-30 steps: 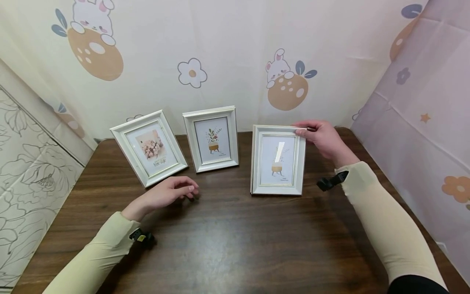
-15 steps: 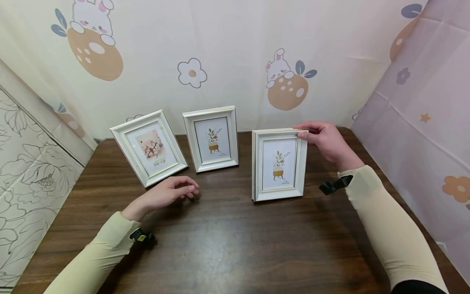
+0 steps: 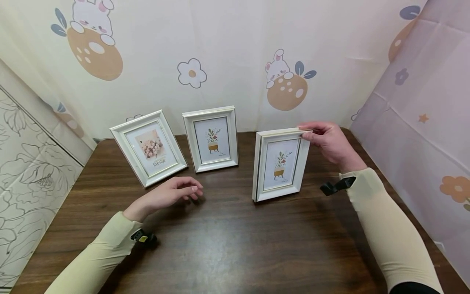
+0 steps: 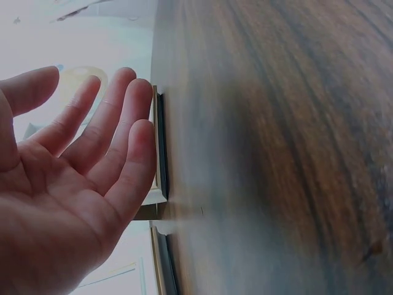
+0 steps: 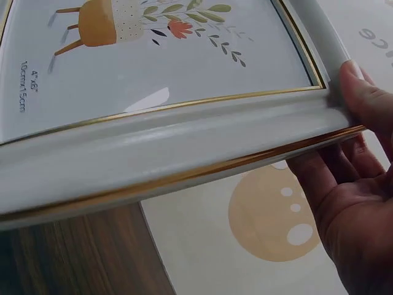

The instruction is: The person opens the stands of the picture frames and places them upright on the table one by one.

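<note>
My right hand (image 3: 328, 143) grips the upper right corner of a white picture frame (image 3: 260, 165) with a potted-plant print. In the right wrist view the thumb (image 5: 368, 98) lies on the front and the other fingers go behind. The frame stands upright on the table, turned slightly toward the left. My left hand (image 3: 167, 196) hovers low over the table with relaxed fingers and holds nothing. Nearest to it are a picture frame with a flower-bouquet print (image 3: 148, 149), leaning at the left, and a second potted-plant picture frame (image 3: 211, 139) standing at the middle.
A dark brown wooden table (image 3: 220, 245) carries all three frames. Behind it hangs a pale curtain (image 3: 227, 49) with rabbits and fruit, continuing as a purplish curtain (image 3: 415, 122) on the right. A panel with line-drawn flowers (image 3: 29, 196) borders the left side.
The right hand has stood its picture frame more upright and turned its face, so its left side edge shows. The left hand has shifted slightly right. The other two frames have stayed put.
</note>
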The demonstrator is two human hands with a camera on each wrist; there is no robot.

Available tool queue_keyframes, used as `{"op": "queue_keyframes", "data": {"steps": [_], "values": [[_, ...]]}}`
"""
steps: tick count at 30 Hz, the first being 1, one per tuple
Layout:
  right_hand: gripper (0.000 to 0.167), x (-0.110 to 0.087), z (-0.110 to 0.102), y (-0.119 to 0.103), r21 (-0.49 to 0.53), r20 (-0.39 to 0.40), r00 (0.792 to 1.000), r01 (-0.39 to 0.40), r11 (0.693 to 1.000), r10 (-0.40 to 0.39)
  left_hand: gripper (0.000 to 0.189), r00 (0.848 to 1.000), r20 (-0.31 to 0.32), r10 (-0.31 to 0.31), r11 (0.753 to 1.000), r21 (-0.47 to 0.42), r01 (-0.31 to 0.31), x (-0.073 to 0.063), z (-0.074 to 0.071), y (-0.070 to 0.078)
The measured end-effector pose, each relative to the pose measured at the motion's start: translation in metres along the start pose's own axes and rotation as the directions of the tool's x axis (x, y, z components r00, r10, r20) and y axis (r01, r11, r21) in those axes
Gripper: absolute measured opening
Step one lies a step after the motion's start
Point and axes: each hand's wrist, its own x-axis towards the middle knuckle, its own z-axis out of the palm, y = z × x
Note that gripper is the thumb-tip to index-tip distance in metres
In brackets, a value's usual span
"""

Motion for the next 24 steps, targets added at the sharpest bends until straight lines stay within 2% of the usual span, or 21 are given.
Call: {"op": "queue_keyframes", "data": {"steps": [5,9,15,19,22,24], "values": [[0.026,-0.001,0.001,-0.001,0.082,0.018,0.999,0.027,0.996,-0.029,0.032,1.000,0.004,0.005,1.000,0.005,-0.005,0.000,0.001,0.002],[0.026,-0.001,0.003,0.000,0.183,0.031,0.997,0.061,0.981,-0.068,0.032,1.000,0.008,0.009,1.000,0.007,-0.009,0.000,0.000,0.003],[0.020,0.003,0.005,0.009,0.383,0.065,0.986,0.116,0.917,-0.152,0.033,1.000,0.022,0.017,1.000,0.005,-0.017,0.003,0.002,0.003],[0.018,0.007,0.006,0.014,0.540,0.160,0.967,0.083,0.838,-0.199,0.033,0.999,0.033,0.039,0.999,0.003,-0.039,0.006,0.004,0.004],[0.017,0.010,0.007,0.018,0.662,0.220,0.946,0.036,0.748,-0.239,0.034,0.997,0.043,0.058,0.998,0.006,-0.058,0.009,0.007,0.006],[0.016,0.012,0.009,0.020,0.714,0.238,0.933,0.019,0.700,-0.268,0.034,0.996,0.052,0.070,0.997,0.011,-0.071,0.012,0.009,0.007]]}}
